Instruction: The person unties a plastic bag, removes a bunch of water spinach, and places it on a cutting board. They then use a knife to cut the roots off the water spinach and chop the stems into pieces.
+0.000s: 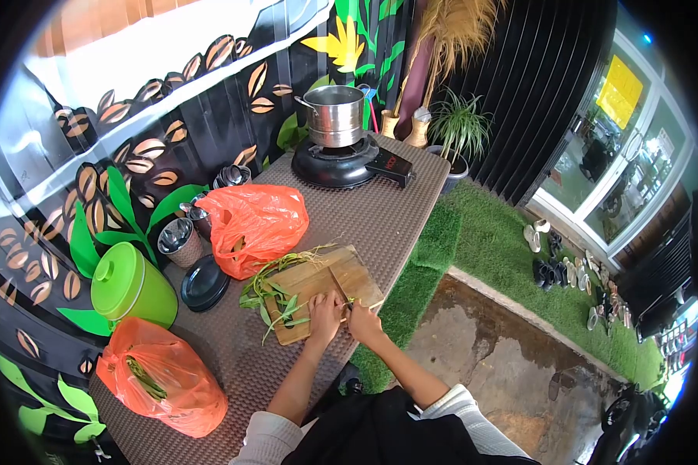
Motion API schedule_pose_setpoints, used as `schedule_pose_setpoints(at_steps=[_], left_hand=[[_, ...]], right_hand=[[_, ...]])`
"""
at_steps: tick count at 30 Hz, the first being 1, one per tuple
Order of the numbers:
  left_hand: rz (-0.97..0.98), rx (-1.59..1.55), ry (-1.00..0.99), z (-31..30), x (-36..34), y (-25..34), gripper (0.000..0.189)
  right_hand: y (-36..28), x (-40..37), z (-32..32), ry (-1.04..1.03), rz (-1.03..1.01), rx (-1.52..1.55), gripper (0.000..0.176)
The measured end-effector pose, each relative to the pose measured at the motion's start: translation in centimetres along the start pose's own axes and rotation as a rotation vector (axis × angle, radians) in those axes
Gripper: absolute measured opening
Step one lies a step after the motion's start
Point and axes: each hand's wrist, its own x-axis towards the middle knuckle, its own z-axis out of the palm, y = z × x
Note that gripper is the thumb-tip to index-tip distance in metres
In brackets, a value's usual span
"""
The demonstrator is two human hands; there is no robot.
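Right hand (pixel 362 322) closed round knife (pixel 338 280), blade on the cutting board (pixel 355 273). Left hand (pixel 326 311) laid beside it, seemingly steadying stems; can't tell if fingers grip. Leafy greens (pixel 281 301) on board's left side, overhanging; probably kept off the blade. Board near table (pixel 357 213) edge, short reach. Orange bag (pixel 257 221) crowds far-left; table surface stretches toward stove (pixel 329 167).

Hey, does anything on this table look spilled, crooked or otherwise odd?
Nothing looks spilled or damaged. The only untidy bit is the leafy greens: some trail past the cutting board on its left side, onto the table, instead of lying wholly on the board.
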Motion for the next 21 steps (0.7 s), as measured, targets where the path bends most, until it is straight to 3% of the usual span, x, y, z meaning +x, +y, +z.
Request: schedule_pose_setpoints(at_steps=[18, 21], left_hand=[[-0.025, -0.05, 0.059, 0.3, -0.3, -0.3, 0.011], [0.008, -0.072, 0.038, -0.2, -0.5, 0.2, 0.011]], right_hand=[[-0.6, -1.8, 1.7, 0.073, 0.059, 0.003, 0.04], [-0.3, -0.5, 2.0, -0.003, 0.066, -0.049, 0.043]])
